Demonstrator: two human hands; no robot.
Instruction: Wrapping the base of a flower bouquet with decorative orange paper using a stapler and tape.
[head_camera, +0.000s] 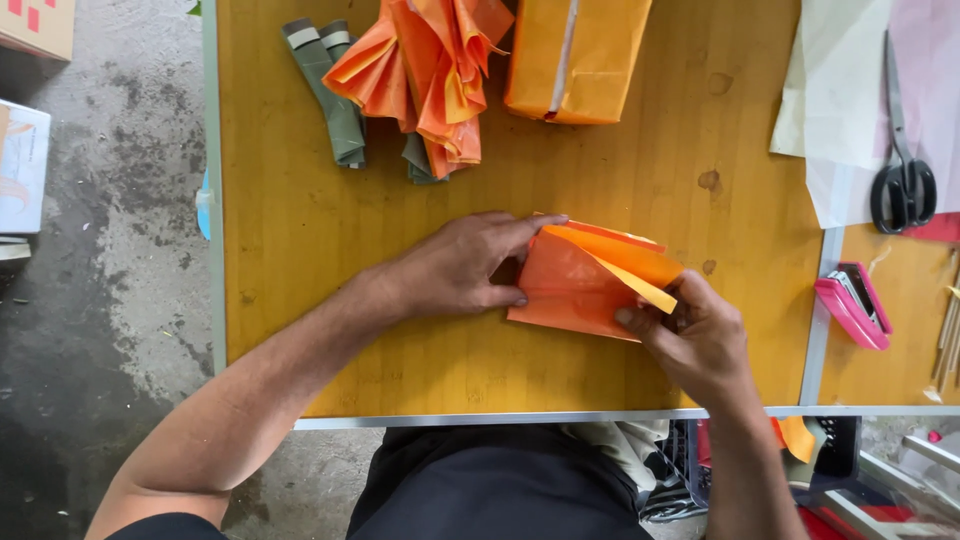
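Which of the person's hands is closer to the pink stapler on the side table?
The right hand. It grips the folded orange paper just left of the pink stapler; the left hand presses the paper's far side, farther away.

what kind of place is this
Probably a small paper-craft workshop: both hands fold an orange paper sheet on a yellow worktable, with finished folded orange pieces, scissors and a pink stapler nearby, above a rough concrete floor.

A rectangular package wrapped in orange-yellow paper (575, 58), with a pale strip of tape running down its middle, lies at the far edge of the yellow surface (300, 250). On the floor to the left stand a brown cardboard box with red marks (38, 25) and, nearer, a white carton (22, 165).
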